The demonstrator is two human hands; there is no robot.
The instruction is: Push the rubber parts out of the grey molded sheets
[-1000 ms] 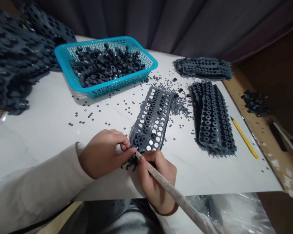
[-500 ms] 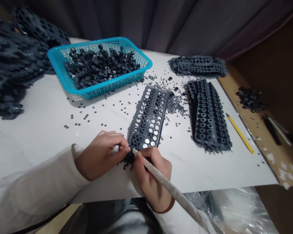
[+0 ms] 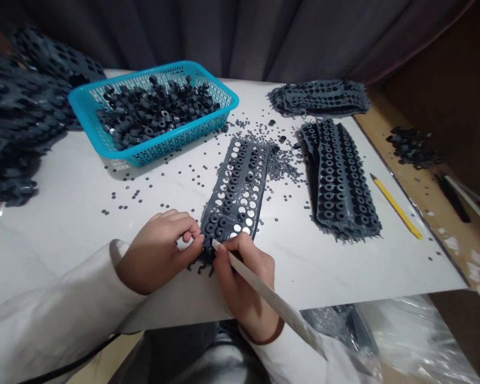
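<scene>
A dark grey rubber sheet point(image 3: 240, 176) with rows of round holes and ring-shaped pieces lies on the white table before me. My left hand point(image 3: 160, 250) has curled fingers, and its thumb and forefinger pinch the sheet's near left edge. In my right hand point(image 3: 248, 282) is a long, pale, wrapped stick-like tool point(image 3: 278, 304), gripped like a pen. Its narrow tip rests at the near end of the sheet, close to my left thumb. The exact contact at the tip is too small to make out. Ragged strands stick out from the sheet's near edge.
A blue basket point(image 3: 172, 130) of short black tubes stands at the back left. Small dark discs point(image 3: 282, 165) are scattered over the table. Stacked rubber sheets point(image 3: 338, 181) and a yellow cutter-like tool point(image 3: 396, 205) lie right. More perforated rubber point(image 3: 28, 106) is heaped left.
The view has shifted slightly, so most things sit a little further left and up. Both hands keep their grips, and the tool's tip remains at the sheet's near end.
</scene>
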